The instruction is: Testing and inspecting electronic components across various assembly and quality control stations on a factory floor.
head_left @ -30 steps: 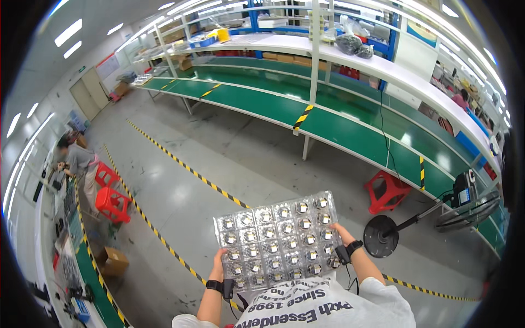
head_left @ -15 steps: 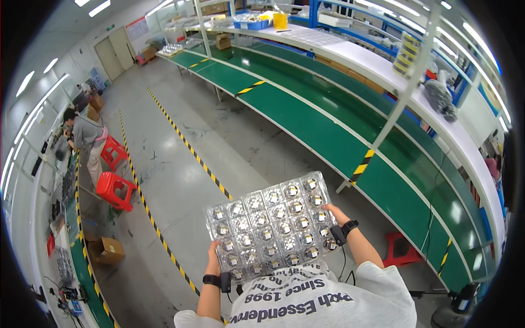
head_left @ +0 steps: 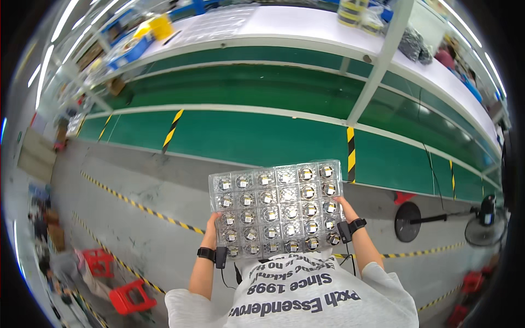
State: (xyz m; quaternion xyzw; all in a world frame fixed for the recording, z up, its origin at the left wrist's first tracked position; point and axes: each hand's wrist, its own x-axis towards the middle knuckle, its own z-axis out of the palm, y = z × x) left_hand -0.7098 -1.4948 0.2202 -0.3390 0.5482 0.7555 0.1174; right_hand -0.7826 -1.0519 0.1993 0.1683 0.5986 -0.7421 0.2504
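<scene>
In front of my body I carry a clear plastic tray [head_left: 257,188] divided into rows of round pockets. Small round metallic parts with whitish and yellow tops sit in the pockets. My left hand [head_left: 214,223] grips the tray's left edge, and my right hand [head_left: 342,205] grips its right edge. The fingers of both hands are mostly hidden beneath the tray. A dark band with a small black box is strapped to each wrist.
Ahead runs a long green workbench [head_left: 262,134] with striped tape and a white post [head_left: 380,68]. A white shelf [head_left: 295,24] above it bears a yellow bin [head_left: 160,26]. A fan [head_left: 485,221] stands right; red stools [head_left: 132,298] and a person [head_left: 76,271] are left.
My view has swung right, so the green bench now lies straight ahead and the person and stools have shifted to the lower left. The tray stays in both hands and looks more level.
</scene>
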